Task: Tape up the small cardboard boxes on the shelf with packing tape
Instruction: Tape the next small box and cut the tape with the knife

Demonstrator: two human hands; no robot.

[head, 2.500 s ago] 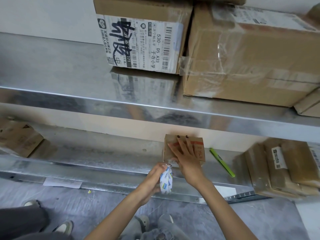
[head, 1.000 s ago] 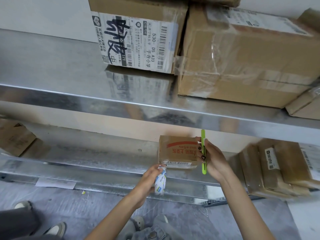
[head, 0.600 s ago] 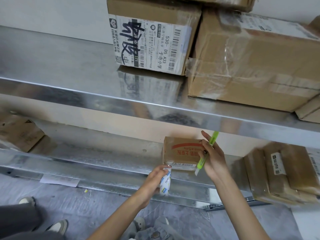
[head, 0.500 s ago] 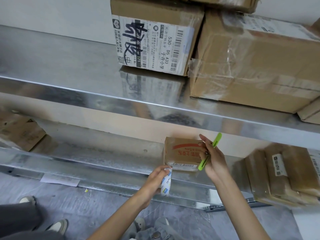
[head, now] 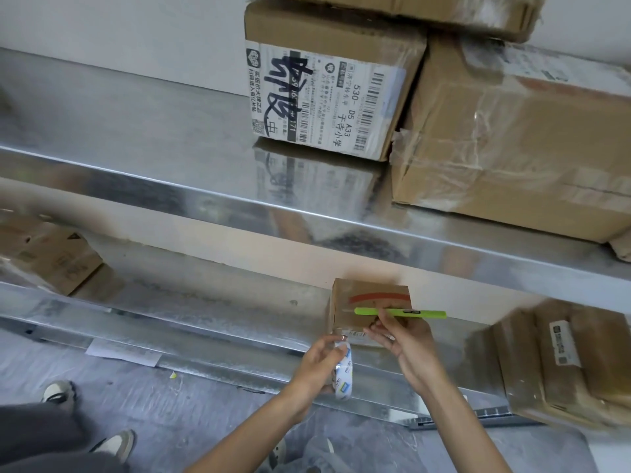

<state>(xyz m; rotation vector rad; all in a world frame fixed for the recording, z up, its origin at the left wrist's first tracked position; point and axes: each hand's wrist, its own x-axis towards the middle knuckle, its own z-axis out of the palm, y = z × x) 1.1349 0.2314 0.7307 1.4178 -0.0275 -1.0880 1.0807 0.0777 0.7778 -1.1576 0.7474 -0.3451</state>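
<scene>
A small cardboard box (head: 362,295) with a red arc printed on it stands on the lower metal shelf (head: 211,322). My right hand (head: 406,339) holds a green utility knife (head: 399,312) level across the box's front face. My left hand (head: 321,363) grips a roll of packing tape (head: 343,372) with a white and blue wrapper, just below the box's lower left corner. A clear strip of tape seems to run from the roll up to the box.
Two large boxes (head: 327,97) (head: 519,138) sit on the upper shelf. Brown taped parcels (head: 563,363) lie at the right of the lower shelf and a flattened box (head: 51,257) at its left. Someone's shoes (head: 58,390) stand on the floor.
My right hand left the top of the box, picked up the green knife from the shelf and turned it from upright to level across the box front. The left hand kept the tape roll.
</scene>
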